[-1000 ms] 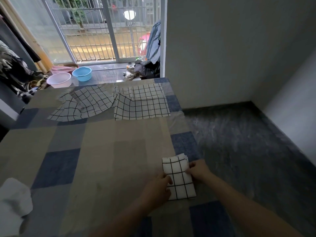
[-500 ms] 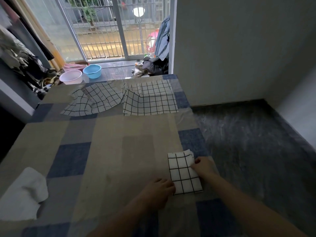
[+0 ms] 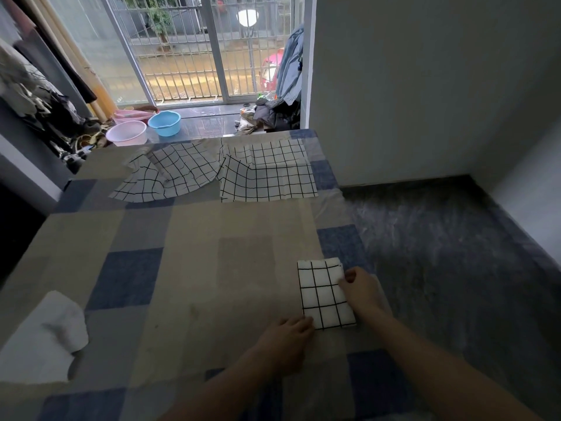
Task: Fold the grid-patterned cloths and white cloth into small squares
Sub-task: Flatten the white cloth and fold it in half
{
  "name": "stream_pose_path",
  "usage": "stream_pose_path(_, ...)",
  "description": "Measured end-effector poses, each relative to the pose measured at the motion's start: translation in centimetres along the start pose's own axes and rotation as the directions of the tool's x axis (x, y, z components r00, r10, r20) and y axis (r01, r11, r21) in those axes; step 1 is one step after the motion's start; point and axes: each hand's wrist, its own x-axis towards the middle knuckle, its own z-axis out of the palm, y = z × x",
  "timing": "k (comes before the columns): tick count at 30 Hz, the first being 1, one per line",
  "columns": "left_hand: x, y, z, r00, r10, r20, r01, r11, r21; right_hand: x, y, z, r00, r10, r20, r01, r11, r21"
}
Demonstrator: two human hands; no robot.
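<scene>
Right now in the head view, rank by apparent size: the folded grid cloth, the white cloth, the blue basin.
1. white cloth, though nearness inflates it
2. folded grid cloth
3. blue basin, farthest away

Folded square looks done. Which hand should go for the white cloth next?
Left, probably. The white cloth lies at the near left of the bed; the left hand only touches the folded grid cloth, while the right hand rests on it.

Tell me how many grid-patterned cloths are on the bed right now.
3. One folded grid cloth lies near the right edge, between both hands. Two unfolded ones lie at the far end: a rumpled cloth on the left, a flatter cloth on the right. None seem hidden.
</scene>
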Motion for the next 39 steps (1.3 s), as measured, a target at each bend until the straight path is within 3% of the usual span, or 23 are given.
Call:
stream_pose_path(3,0.1,0.0,0.6,1.000,-0.013,0.025,0.013,1.000,-0.004,-1.7,-0.1,-0.5,0.979,-0.199,-0.050,0.189,0.969,-0.158)
stream_pose_path(5,0.1,-0.2,0.5,0.998,-0.001,0.056,0.001,1.000,0.014,-3.2,-0.1,-0.3,0.928,-0.361,0.093,0.373,0.898,-0.234)
stream_pose_path(8,0.0,-0.7,0.1,0.995,0.012,0.103,-0.016,0.999,0.034,-4.9,1.8,0.5,0.831,-0.462,0.310,0.546,0.784,-0.296)
stream_pose_path(14,-1.3,-1.7,1.2,0.997,0.016,0.080,-0.017,1.000,0.007,-4.5,6.1,-1.0,0.829,-0.508,0.233,0.557,0.721,-0.413)
stream_pose_path(19,-3.3,-2.8,3.3,0.999,-0.033,-0.016,0.032,0.999,-0.044,-4.1,4.8,-2.0,0.865,-0.457,0.209,0.500,0.743,-0.446)
stream_pose_path(21,-4.8,-3.7,3.5,0.993,-0.105,-0.058,0.101,0.992,-0.072,-4.6,2.9,-1.5,0.864,-0.472,0.175,0.496,0.739,-0.455)
stream_pose_path(29,-12.0,-8.6,3.3,0.901,-0.408,-0.146,0.388,0.909,-0.152,-8.6,-6.5,6.7,0.793,-0.520,0.317,0.610,0.677,-0.413)
stream_pose_path(35,-19.1,-14.1,4.5,0.825,-0.534,-0.186,0.494,0.841,-0.222,-12.5,-14.6,13.1,0.706,-0.586,0.398,0.707,0.620,-0.342)
stream_pose_path(39,-24.8,-18.1,6.4,0.788,-0.586,-0.187,0.532,0.802,-0.271,-16.7,-20.6,19.2,0.686,-0.587,0.430,0.721,0.625,-0.299)
